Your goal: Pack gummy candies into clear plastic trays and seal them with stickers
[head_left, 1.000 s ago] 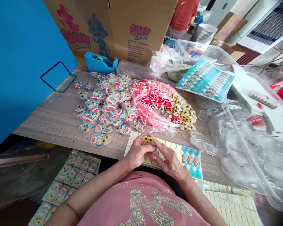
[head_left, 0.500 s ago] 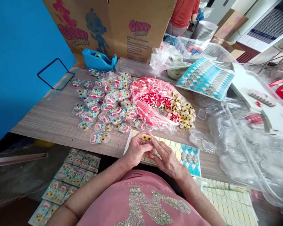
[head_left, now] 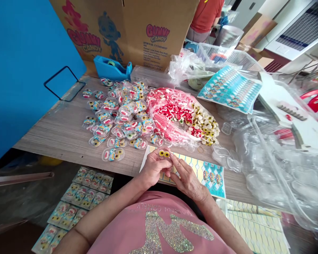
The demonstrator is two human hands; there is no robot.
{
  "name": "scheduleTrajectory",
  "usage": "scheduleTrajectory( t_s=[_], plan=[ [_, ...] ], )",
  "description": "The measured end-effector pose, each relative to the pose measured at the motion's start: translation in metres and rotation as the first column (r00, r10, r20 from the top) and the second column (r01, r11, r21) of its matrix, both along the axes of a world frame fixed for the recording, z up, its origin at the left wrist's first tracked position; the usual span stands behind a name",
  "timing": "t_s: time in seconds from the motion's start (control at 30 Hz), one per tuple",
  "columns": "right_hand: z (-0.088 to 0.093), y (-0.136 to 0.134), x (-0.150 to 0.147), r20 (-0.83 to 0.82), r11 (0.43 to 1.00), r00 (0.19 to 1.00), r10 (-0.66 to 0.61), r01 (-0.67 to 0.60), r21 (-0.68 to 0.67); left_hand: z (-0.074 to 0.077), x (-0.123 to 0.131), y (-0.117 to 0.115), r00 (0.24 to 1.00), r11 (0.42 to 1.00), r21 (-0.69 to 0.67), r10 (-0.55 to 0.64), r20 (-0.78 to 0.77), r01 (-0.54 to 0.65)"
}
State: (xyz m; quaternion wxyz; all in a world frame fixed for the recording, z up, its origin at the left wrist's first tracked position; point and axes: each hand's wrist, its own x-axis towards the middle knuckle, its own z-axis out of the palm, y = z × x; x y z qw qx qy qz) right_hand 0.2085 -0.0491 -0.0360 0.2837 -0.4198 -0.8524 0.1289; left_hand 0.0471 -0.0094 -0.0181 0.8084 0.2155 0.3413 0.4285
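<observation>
Over the sticker sheet (head_left: 213, 181), the left hand (head_left: 153, 167) has its fingers holding a clear pack with two yellow eyes (head_left: 161, 153). The right hand (head_left: 188, 177) touches it; I can't tell if it grips.

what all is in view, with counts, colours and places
table: one, grey-brown, centre
eye candies: two, yellow and black, front centre
label sheet: one, blue and cream, front
candy bag: one, red, white and yellow contents, centre
packed candies: many, multicoloured, left of centre
plastic cases: many, clear, right
label stack: one, blue, back right
tape dispenser: one, blue, back left
cardboard box: one, brown, back
wire frame: one, black, left
panel: one, blue, left
candy cards: several, multicoloured, lower left
co-worker: one, red top, far back
left hand: one, bare, holding eye candies
right hand: one, bare, beside eye candies
</observation>
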Motion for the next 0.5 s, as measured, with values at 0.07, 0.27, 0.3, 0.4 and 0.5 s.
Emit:
scheduleTrajectory(
  t_s=[0.07, 0.27, 0.3, 0.4, 0.5],
  plan=[
    [-0.0007, 0.0001, 0.0005, -0.008, 1.000, 1.000, -0.007, 0.007, -0.004, 0.0008, 0.0004, 0.0001, 1.000, 1.000, -0.006, 0.005, 0.004, -0.005],
    [-0.0041, -0.0003, 0.0015, -0.039, 1.000, 0.999, -0.006, 0.005, -0.030, 0.0000, -0.0017, -0.0006, 1.000, 1.000, -0.001, -0.009, 0.009, 0.009],
    [-0.0044, -0.0005, 0.0016, -0.045, 0.999, 0.999, -0.007, 0.005, -0.037, -0.0002, -0.0019, -0.0008, 1.000, 1.000, -0.001, -0.011, 0.012, 0.011],
    [-0.0051, -0.0010, 0.0021, -0.065, 0.998, 0.998, -0.012, 0.008, -0.060, -0.0005, -0.0023, -0.0011, 1.000, 1.000, -0.009, -0.019, 0.023, 0.019],
    [-0.0058, -0.0016, 0.0033, -0.091, 0.997, 0.996, -0.015, 0.007, -0.081, -0.0020, -0.0027, -0.0015, 0.999, 0.999, -0.017, -0.031, 0.035, 0.031]
  ],
)
